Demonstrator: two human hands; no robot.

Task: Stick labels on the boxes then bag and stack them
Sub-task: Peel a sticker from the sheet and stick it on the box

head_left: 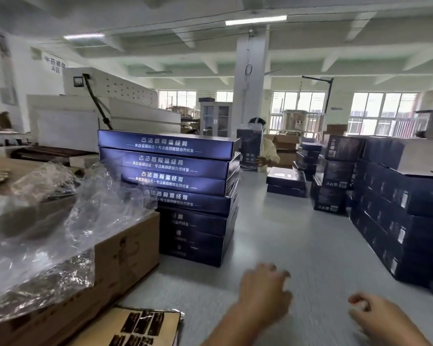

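A stack of several flat dark blue boxes [180,186] with white lettering stands on the grey floor ahead of me. My left hand [263,293] reaches forward below the stack, fingers loosely spread, holding nothing. My right hand [378,318] hovers at the lower right with fingers loosely curled; it looks empty, though motion blur hides detail. A sheet of dark labels [140,328] lies at the bottom left. Clear plastic bags [60,221] are heaped on a cardboard carton [125,255] to the left.
Bagged dark boxes [398,208] are stacked in rows along the right. Another person [263,146] holds a wrapped box in the background, near a short pile of boxes [285,181]. A white machine [98,116] stands at the back left, a pillar [250,78] in the middle.
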